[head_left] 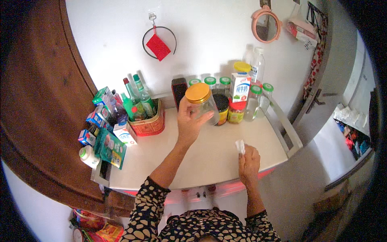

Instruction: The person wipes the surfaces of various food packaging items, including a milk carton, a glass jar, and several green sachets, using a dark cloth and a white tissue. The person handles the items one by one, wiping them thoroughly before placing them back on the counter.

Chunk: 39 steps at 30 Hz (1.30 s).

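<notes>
My left hand [188, 128] is wrapped round a see-through jar [206, 109] with a gold lid [197, 93], held up above the table's middle. The jar tilts a little, and it looks empty. Lower and to the right, my right hand [249, 163] is closed on a crumpled white tissue [240, 146], which pokes out above the thumb. The two hands are apart, and the tissue does not touch the jar. Just behind the jar stand a dark-lidded jar [221, 108] and a red-lidded jar [236, 111], the first partly hidden.
Along the white table's [213, 161] back are green-lidded bottles [253, 103], a milk carton [240, 87] on the red-lidded jar, and a black case [178, 92]. At left, a basket [150, 125] of bottles adjoins boxes and a green pouch [111, 148]. A rail [284, 125] edges the right side.
</notes>
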### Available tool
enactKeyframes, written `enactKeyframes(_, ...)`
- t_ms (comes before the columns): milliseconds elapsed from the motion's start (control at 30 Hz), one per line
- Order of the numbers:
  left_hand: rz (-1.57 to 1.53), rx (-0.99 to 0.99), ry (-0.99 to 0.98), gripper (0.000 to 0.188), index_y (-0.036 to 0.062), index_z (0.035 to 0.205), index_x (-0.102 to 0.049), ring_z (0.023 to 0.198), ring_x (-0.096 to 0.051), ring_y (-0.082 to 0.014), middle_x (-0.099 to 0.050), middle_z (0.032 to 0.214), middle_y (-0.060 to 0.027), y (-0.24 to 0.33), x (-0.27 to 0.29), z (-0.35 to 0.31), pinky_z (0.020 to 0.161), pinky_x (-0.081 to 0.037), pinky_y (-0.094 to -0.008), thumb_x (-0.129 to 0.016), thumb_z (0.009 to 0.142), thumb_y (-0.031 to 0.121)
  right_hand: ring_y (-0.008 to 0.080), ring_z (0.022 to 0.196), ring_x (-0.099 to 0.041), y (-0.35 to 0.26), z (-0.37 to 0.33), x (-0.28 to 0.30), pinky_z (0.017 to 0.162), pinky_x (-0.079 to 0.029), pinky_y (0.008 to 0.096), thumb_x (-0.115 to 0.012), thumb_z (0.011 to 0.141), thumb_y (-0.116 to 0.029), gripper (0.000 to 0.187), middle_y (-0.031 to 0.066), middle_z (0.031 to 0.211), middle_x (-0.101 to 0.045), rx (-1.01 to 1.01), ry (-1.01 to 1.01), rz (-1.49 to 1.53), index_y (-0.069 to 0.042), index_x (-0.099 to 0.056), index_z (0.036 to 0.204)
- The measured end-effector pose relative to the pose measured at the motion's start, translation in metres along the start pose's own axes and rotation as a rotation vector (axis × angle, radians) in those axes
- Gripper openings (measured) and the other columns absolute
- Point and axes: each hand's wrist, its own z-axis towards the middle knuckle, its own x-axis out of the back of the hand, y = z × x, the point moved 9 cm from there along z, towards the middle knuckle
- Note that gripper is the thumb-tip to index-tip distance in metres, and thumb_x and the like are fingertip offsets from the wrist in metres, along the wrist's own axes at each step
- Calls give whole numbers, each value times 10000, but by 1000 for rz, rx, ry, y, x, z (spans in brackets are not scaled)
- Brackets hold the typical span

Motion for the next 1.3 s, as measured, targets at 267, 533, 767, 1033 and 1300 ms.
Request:
enactKeyframes(267,85,104,145,745,47,1224,-316,1086,-451,-212,-445,1146,-107,-68,-47,51,917,-399,-389,-779,641,66,335,900,-483,18,4,-22,767,-362,433,-520,746,-68,324,180,1022,-534,38,-198,30,-3,-519,1063)
enactKeyframes(533,187,46,208,680,31,1192,-347,1052,-474,-212,-454,1088,-94,-92,-60,57,932,-410,-351,-769,659,53,326,892,-483,22,8,-23,747,-357,430,-529,734,-91,326,170,1020,-537,43,-255,99,3,-530,1046)
enactKeyframes(767,316,9,222,719,14,1204,-349,1078,-440,-236,-443,1127,-141,-91,-67,55,935,-377,-362,-772,635,129,327,902,-479,25,8,-26,754,-358,435,-529,715,-93,334,161,1013,-536,60,-278,96,-8,-535,1037)
enactKeyframes(1033,602,-125,327,740,12,1209,-398,1097,-441,-282,-447,1163,-144,-53,-44,31,934,-385,-381,-797,612,192,355,919,-472,19,8,-25,795,-353,445,-506,750,-100,298,171,999,-531,35,-286,58,-6,-529,1032)
enactKeyframes(1300,1079,-182,597,668,15,1157,-412,1110,-389,-344,-427,1154,-186,12,106,-25,960,-304,-434,-749,588,109,363,909,-470,20,-1,-29,792,-360,445,-466,754,-77,324,194,995,-524,140,-224,78,26,-510,1058)
